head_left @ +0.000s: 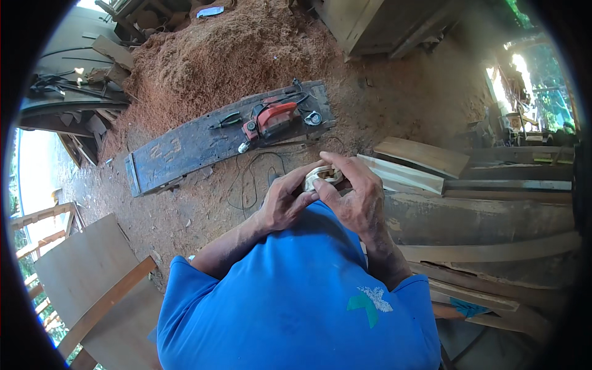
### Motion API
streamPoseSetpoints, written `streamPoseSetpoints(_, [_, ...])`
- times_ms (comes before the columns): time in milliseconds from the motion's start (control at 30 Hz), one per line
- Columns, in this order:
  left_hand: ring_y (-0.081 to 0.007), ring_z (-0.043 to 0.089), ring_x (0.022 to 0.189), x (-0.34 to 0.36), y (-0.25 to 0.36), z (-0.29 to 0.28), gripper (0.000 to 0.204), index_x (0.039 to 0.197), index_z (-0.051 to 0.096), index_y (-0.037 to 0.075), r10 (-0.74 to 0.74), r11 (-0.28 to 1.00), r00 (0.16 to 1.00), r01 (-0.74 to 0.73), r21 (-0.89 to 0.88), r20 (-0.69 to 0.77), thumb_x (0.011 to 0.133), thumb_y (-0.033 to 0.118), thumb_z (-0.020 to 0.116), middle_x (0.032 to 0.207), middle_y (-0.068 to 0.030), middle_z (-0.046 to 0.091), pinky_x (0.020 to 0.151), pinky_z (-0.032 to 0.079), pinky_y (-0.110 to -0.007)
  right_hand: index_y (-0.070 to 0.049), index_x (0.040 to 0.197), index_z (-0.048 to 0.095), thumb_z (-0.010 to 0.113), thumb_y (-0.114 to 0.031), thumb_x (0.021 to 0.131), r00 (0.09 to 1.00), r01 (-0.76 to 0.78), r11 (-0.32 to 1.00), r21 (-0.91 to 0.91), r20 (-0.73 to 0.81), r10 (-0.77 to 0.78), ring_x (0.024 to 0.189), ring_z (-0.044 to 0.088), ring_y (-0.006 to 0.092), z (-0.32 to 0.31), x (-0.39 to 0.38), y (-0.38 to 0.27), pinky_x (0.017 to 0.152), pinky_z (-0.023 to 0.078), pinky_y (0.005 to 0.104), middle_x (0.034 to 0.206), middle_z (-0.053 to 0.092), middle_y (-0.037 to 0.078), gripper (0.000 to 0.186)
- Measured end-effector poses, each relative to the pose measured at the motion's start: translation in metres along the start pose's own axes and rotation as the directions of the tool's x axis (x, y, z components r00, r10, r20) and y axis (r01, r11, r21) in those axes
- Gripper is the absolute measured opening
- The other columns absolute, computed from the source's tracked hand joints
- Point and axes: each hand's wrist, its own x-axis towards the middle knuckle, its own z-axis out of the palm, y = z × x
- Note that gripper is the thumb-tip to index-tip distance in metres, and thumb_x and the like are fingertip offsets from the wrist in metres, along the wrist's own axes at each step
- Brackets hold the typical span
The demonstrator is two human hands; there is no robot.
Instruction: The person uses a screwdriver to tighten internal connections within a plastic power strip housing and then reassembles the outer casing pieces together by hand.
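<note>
Close in front of my chest, both hands hold a small off-white rounded object (320, 177) with a hollow, brownish inside; its exact kind does not show. My left hand (283, 198) is closed round its left side, thumb underneath. From the right, my right hand (356, 196) grips it, with the index finger over the far edge and the thumb pressed on the near face. Beyond the hands, a red electric planer (270, 119) lies on a dark wooden bench (185, 151). Next to it are pliers (227, 120) and a small round metallic item (313, 118).
A large heap of wood shavings (228, 52) rises behind the bench. A black cord (243, 185) loops on the floor before it. Planks (422, 157) and long boards (481, 216) are stacked on the right. Flat panels (92, 265) lean at the lower left, and a wooden cabinet (370, 24) stands far back.
</note>
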Motion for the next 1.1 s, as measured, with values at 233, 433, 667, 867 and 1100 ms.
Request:
streamPoseSetpoints(233, [-0.0193, 0.063, 0.107, 0.019, -0.012, 0.009, 0.065, 0.151, 0.031, 0.002, -0.086, 0.979, 0.994, 0.096, -0.179, 0.060, 0.099, 0.020, 0.067, 0.126, -0.0169, 0.062, 0.092, 0.051, -0.035, 0.000, 0.111, 0.066, 0.063, -0.026, 0.094, 0.987, 0.025, 0.999, 0.037, 0.159, -0.030, 0.084, 0.065, 0.0271, -0.017, 0.010, 0.031, 0.071, 0.052, 0.0375, 0.094, 0.065, 0.016, 0.031])
streamPoseSetpoints(433, [-0.0141, 0.061, 0.089, 0.043, -0.022, -0.004, 0.046, 0.132, 0.050, 0.001, -0.138, 0.964, 0.957, 0.189, -0.185, 0.257, 0.100, 0.031, 0.066, 0.101, -0.0101, 0.064, 0.078, 0.051, -0.033, 0.001, 0.108, 0.063, 0.059, -0.029, 0.100, 0.975, -0.103, 0.994, 0.049, 0.205, 0.091, 0.091, 0.066, 0.0342, -0.022, 0.011, 0.043, 0.080, 0.051, 0.0424, 0.097, 0.066, 0.019, 0.031])
streamPoseSetpoints(667, [-0.0169, 0.061, 0.092, 0.072, -0.038, -0.005, 0.040, 0.118, 0.061, 0.001, -0.172, 0.984, 0.944, 0.177, 0.005, 0.282, 0.106, 0.038, 0.051, 0.098, -0.0098, 0.066, 0.083, 0.049, -0.035, 0.002, 0.097, 0.064, 0.058, -0.036, 0.101, 0.919, -0.322, 0.944, 0.070, 0.261, 0.295, 0.076, 0.069, 0.0311, -0.022, 0.030, 0.081, 0.068, 0.052, 0.0424, 0.082, 0.068, 0.017, 0.038])
streamPoseSetpoints(867, [-0.0150, 0.061, 0.100, 0.086, -0.051, -0.005, 0.042, 0.121, 0.063, 0.000, -0.322, 0.944, 0.879, 0.327, 0.046, 0.353, 0.107, 0.038, 0.050, 0.105, -0.0086, 0.066, 0.088, 0.050, -0.032, 0.001, 0.097, 0.065, 0.058, -0.035, 0.100, 0.742, -0.622, 0.760, 0.189, 0.453, 0.495, 0.065, 0.069, 0.0210, -0.028, 0.042, 0.103, 0.050, 0.056, 0.0320, 0.081, 0.068, 0.013, 0.037])
streamPoseSetpoints(1100, [-0.0194, 0.064, 0.097, 0.087, -0.060, -0.014, 0.039, 0.119, 0.066, 0.001, -0.433, 0.901, 0.816, 0.380, 0.210, 0.383, 0.103, 0.035, 0.055, 0.105, -0.0117, 0.068, 0.087, 0.050, -0.035, 0.002, 0.097, 0.066, 0.058, -0.032, 0.100, 0.710, -0.665, 0.685, 0.296, 0.534, 0.458, 0.064, 0.069, 0.0206, -0.010, 0.031, 0.127, 0.051, 0.059, 0.0321, 0.080, 0.065, 0.011, 0.035])
